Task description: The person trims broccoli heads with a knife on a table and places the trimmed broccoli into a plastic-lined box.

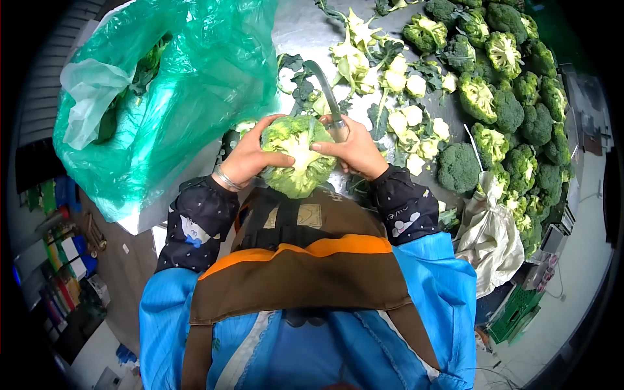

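Note:
A broccoli head [302, 170] is turned with its pale cut stem side up, close in front of my apron. My left hand [249, 156] grips its left side, the thumb lying across the stem side. On the opposite side, my right hand [359, 151] presses its thumb against the same head. The fingers of that hand are also closed around a curved knife [326, 90], whose blade arcs up and away to the left. Just beyond the knife, trimmed stalks and leaves [351, 58] litter the metal table [296, 29].
A large green plastic bag [201, 84] with some broccoli inside stands at the left. Many broccoli heads [510, 117] are piled along the right, with one single head [457, 168] nearer me. A whitish sack [491, 244] hangs at the table's right front.

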`<action>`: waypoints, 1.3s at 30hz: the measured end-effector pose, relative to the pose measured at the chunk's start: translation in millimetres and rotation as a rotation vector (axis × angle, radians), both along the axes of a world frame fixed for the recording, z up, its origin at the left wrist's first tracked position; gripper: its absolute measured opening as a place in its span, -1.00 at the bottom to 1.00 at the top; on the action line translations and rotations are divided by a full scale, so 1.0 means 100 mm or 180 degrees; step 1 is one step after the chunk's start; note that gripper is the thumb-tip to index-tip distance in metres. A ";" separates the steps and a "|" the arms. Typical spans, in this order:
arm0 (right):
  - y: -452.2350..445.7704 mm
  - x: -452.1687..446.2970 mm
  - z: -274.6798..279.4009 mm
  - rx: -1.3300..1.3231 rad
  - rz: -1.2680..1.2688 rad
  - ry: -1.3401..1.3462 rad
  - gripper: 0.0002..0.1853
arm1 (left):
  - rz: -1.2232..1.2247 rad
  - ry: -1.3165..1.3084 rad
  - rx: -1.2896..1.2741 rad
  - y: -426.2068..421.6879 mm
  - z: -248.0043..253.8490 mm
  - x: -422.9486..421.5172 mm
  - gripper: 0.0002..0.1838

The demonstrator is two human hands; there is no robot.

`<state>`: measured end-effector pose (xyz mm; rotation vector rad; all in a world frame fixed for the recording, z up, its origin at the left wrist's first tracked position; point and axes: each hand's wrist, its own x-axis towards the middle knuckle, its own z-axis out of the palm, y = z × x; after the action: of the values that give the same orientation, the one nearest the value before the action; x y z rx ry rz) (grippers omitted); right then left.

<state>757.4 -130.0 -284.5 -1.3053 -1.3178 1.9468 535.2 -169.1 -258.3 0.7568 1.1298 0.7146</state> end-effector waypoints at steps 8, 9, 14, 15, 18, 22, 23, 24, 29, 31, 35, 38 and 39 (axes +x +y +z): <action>-0.39 0.46 0.03 0.1246 0.0637 -0.1237 -0.70 | -0.0141 0.1766 0.0833 0.04 -0.48 -0.09 -0.15; -0.49 0.48 0.03 0.1168 0.0742 -0.1131 -0.71 | -0.0095 0.1686 0.0751 0.04 -0.52 -0.11 -0.15; -0.56 0.43 0.02 0.0055 0.0931 -0.0768 -0.64 | -0.0019 0.1365 0.0488 0.07 -0.61 -0.13 -0.14; -0.57 0.39 -0.05 0.0161 0.0824 -0.0703 -0.61 | -0.0003 0.1321 0.0435 0.07 -0.60 -0.13 -0.14; -0.50 0.36 -0.04 0.0002 0.0889 -0.0793 -0.61 | 0.0101 0.1051 0.0264 0.09 -0.52 -0.09 -0.14; -0.47 0.32 -0.11 -0.0244 0.0921 -0.0661 -0.60 | 0.0080 0.1080 0.0263 0.11 -0.57 -0.11 -0.14; -0.47 0.32 -0.14 -0.0261 0.0919 -0.0636 -0.60 | 0.0082 0.1076 0.0251 0.11 -0.55 -0.10 -0.14; -0.47 0.31 -0.16 -0.0281 0.0915 -0.0608 -0.59 | 0.0082 0.1073 0.0236 0.11 -0.54 -0.09 -0.14; -0.43 0.29 -0.21 -0.0743 0.0894 -0.0289 -0.62 | 0.0114 0.1105 0.0249 0.10 -0.52 -0.08 -0.13; -0.40 0.30 -0.26 -0.1134 0.0848 0.0124 -0.63 | 0.0098 0.1167 0.0308 0.10 -0.57 -0.10 -0.13; -0.34 0.34 -0.38 -0.1936 0.0754 0.0865 -0.59 | 0.0103 0.1154 0.0269 0.09 -0.58 -0.11 -0.13; -0.31 0.35 -0.40 -0.2328 0.0753 0.1078 -0.57 | 0.0110 0.1109 0.0286 0.10 -0.57 -0.10 -0.13; -0.30 0.36 -0.40 -0.2426 0.0762 0.1139 -0.57 | 0.0112 0.1101 0.0308 0.09 -0.57 -0.10 -0.13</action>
<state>793.2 -159.9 -324.9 -1.0290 -0.5805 2.8469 525.0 -159.6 -315.1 0.9699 1.4315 0.6874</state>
